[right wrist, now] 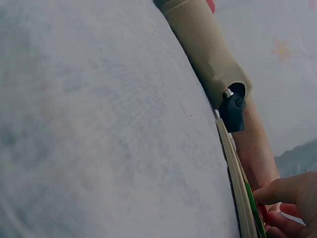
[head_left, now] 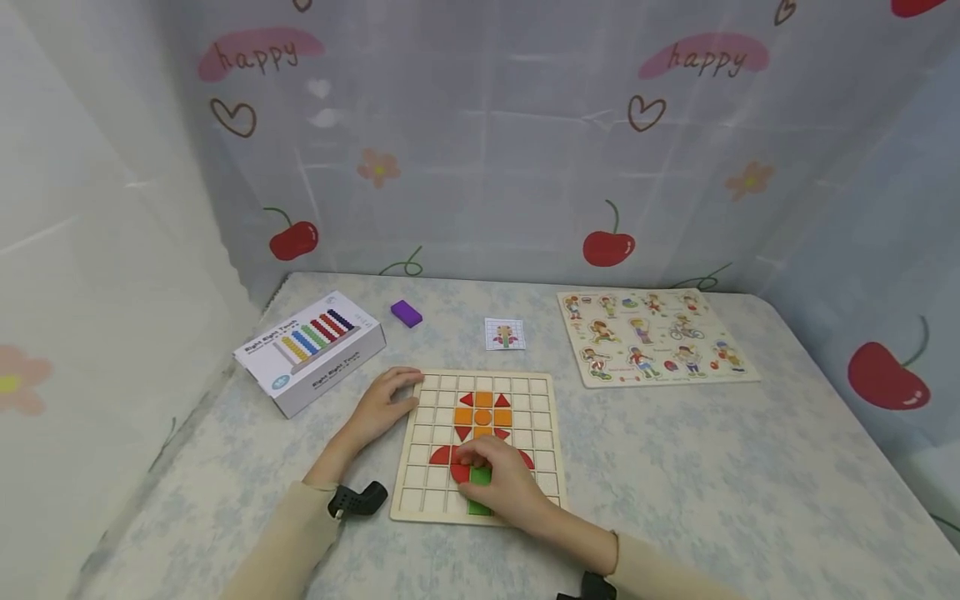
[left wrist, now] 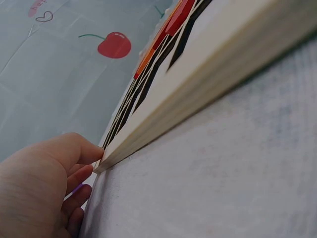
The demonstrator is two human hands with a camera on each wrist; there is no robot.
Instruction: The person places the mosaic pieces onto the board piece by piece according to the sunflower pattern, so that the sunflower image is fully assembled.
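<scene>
The left hand (head_left: 381, 406) lies flat, fingers touching the board's (head_left: 543, 433) corner. The right hand (head_left: 501, 477) curls over a red piece (head_left: 459, 472) — beside a green one (head_left: 481, 477).

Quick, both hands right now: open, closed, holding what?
Left hand: open, fingers on the pale wooden grid board's left edge.
Right hand: curled over a red curved wooden tile; grip unclear.

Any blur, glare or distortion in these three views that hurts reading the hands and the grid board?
Head view: even soft light, wide-angle bend at edges, grid board sharp. Left wrist view: left hand soft, board edge smeared up close. Right wrist view: tablecloth blurred, right hand cut off at the corner.
</scene>
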